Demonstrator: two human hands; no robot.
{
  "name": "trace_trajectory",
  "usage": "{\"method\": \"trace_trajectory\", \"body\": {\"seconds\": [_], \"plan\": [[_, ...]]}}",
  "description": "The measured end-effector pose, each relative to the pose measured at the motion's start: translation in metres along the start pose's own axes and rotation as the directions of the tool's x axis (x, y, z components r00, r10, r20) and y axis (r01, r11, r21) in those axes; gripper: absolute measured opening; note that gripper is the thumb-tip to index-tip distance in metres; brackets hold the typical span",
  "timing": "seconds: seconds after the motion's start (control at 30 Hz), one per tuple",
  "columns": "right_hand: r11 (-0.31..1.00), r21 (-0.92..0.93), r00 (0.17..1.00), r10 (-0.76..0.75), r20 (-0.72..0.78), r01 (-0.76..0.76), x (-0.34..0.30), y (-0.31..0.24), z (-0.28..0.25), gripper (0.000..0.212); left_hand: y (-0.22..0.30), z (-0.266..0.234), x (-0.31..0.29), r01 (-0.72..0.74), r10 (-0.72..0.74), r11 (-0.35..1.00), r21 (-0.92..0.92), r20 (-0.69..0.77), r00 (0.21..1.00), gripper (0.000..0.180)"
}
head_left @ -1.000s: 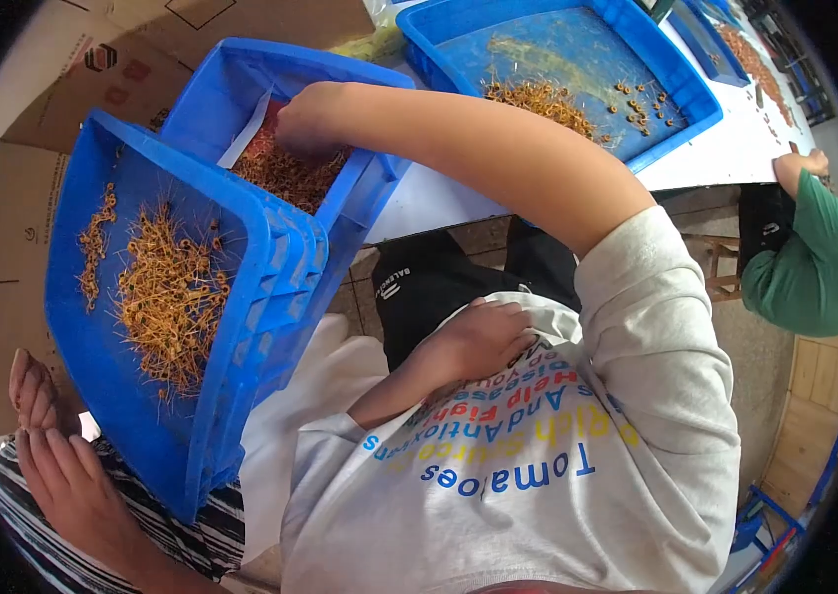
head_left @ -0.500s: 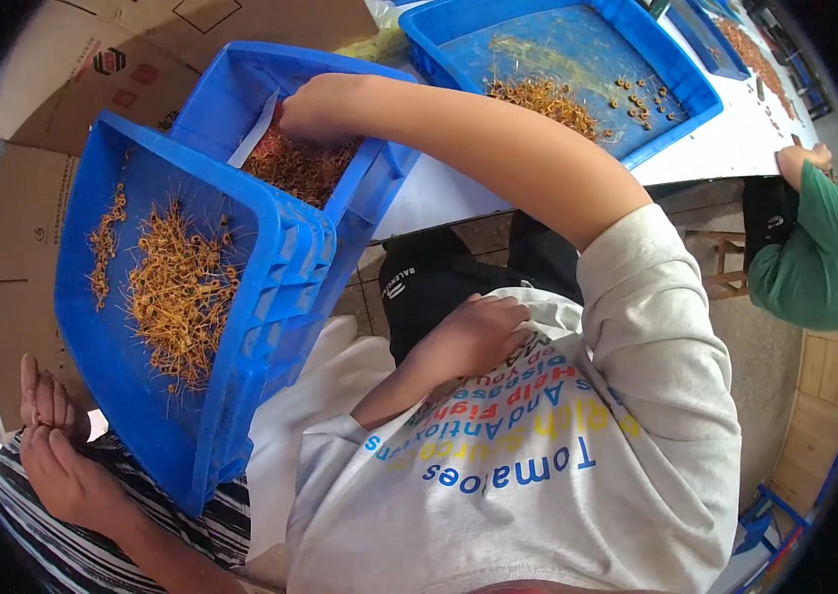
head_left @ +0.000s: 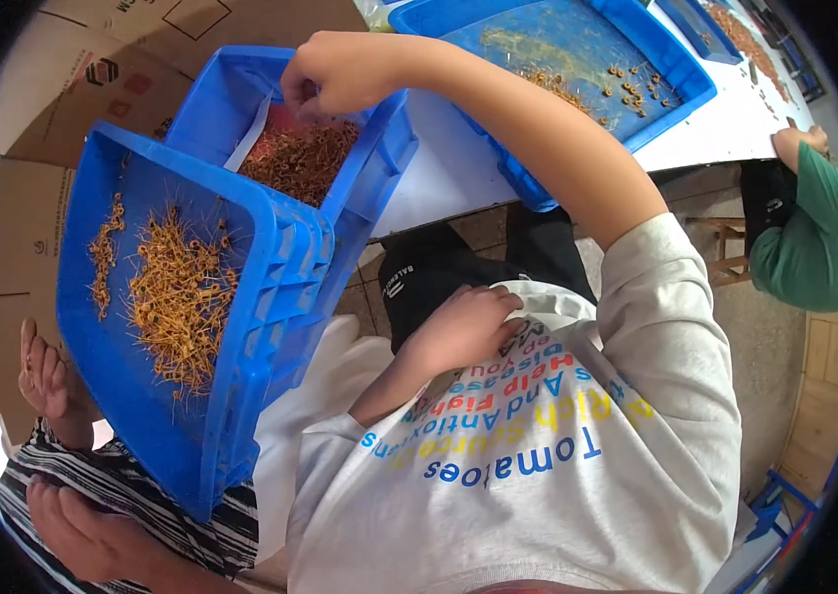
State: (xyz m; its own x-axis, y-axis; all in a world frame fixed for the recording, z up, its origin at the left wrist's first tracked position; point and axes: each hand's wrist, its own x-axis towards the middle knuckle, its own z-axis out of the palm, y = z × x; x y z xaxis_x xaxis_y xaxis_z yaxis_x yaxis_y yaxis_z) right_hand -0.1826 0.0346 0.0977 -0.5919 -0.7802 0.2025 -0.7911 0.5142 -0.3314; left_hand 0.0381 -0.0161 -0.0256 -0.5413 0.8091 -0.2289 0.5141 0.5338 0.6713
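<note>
My right hand [head_left: 340, 74] is held over the far blue bin [head_left: 216, 84], its fingers curled together. Whatever may be between them is too small to make out. Below it lies a heap of small reddish-brown wire pieces [head_left: 305, 163], with a white strip [head_left: 252, 134] standing beside them. My left hand [head_left: 468, 327] rests on the front of my white shirt, fingers lying loosely on the cloth and holding nothing. Nearer, a tilted blue tray [head_left: 122, 371] carries a pile of golden wire coils with thin legs [head_left: 181, 297].
Another blue tray [head_left: 538, 59] with similar coils sits on the white table [head_left: 439, 178]. Cardboard boxes [head_left: 52, 99] stand at the left. A striped-sleeved person's hands [head_left: 82, 535] are at lower left; a person in green [head_left: 805, 238] is at the far right.
My right hand has risen out of the far bin and is now above its heap. My left hand stays on my shirt. At lower left, the other person's hands have come apart.
</note>
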Motion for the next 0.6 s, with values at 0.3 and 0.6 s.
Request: {"method": "trace_trajectory", "body": {"seconds": [0.3, 0.6], "plan": [[0.941, 0.301, 0.985, 0.171, -0.024, -0.156, -0.009, -0.015, -0.01, 0.014, -0.005, 0.003, -0.01, 0.042, -0.039, 0.999, 0.019, -0.149, 0.988, 0.026], [0.4, 0.897, 0.974, 0.193, 0.121, -0.191, 0.008, 0.023, 0.018, 0.033, -0.012, 0.003, -0.009, 0.017, -0.016, 1.0, 0.002, -0.164, 0.986, 0.026]]}}
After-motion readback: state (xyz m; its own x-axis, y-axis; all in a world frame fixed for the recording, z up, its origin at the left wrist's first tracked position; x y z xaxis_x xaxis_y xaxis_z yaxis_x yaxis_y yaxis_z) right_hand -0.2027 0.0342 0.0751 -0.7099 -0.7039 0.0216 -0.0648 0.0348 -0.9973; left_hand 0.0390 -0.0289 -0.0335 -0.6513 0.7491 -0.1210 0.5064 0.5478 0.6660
